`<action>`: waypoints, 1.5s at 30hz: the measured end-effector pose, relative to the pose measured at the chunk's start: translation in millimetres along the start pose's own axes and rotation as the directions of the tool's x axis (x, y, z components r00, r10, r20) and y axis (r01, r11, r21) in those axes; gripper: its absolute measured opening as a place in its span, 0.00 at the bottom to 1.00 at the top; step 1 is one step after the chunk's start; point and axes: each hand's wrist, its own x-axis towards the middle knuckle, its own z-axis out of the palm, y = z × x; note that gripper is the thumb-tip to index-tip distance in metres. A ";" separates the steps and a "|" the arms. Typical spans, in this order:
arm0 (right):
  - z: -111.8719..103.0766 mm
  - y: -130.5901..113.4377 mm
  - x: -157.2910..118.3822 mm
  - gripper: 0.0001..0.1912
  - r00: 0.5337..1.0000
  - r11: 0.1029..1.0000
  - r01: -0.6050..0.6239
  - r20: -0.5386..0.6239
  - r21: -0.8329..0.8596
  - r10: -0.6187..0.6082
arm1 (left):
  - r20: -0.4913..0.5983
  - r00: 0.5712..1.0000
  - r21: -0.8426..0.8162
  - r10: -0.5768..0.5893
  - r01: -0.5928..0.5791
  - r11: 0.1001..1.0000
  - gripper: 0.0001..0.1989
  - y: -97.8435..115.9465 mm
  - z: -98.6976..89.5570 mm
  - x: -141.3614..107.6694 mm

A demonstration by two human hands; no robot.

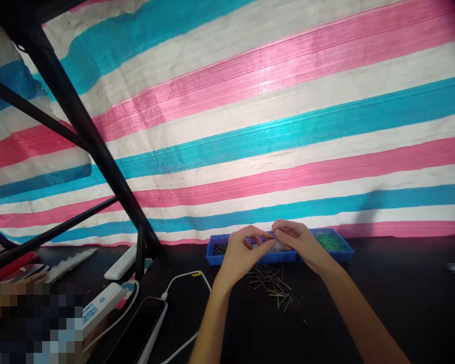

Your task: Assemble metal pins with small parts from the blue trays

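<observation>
My left hand (239, 253) and my right hand (302, 243) meet above a blue compartment tray (278, 258), thumb and forefinger pinched on each. Whatever lies between the fingertips is too small to make out. Dark small metal pieces (220, 249) fill the tray's left compartment, partly covered by my left hand. Clear small pieces (276, 247) show in the middle, below my fingertips. Bright green pieces (328, 240) lie in the right section, behind my right wrist. On the black table in front of the tray is a loose pile of thin metal pins (267, 279).
A phone (138, 328) with a white cable (180, 275) lies left of my left forearm. Further left are a white power strip (104, 303) and a white box-shaped object (121, 262). A black metal frame (87, 131) stands before the striped sheet (273, 126) behind the table.
</observation>
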 end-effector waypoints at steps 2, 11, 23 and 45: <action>0.1 0.2 0.2 0.14 1.000 1.000 -0.012 -0.018 -0.008 0.011 | -0.011 1.000 0.009 0.003 -0.002 1.000 0.07 1.1 -1.8 -0.2; 6.2 -4.1 -0.9 0.13 1.000 0.992 0.014 0.008 -0.125 -0.013 | -0.201 0.980 -0.074 -0.010 -0.005 0.997 0.07 2.1 0.5 1.6; -2.2 -5.3 -0.8 0.14 0.995 0.953 -0.007 -0.092 -0.304 -0.022 | -0.033 0.999 0.085 -0.013 0.016 0.996 0.11 -11.1 -10.0 4.6; 10.2 39.3 -2.1 0.39 0.581 0.091 -0.335 -0.130 -0.938 0.804 | -0.360 0.910 0.430 -0.206 0.358 0.829 0.12 -105.0 -46.6 19.5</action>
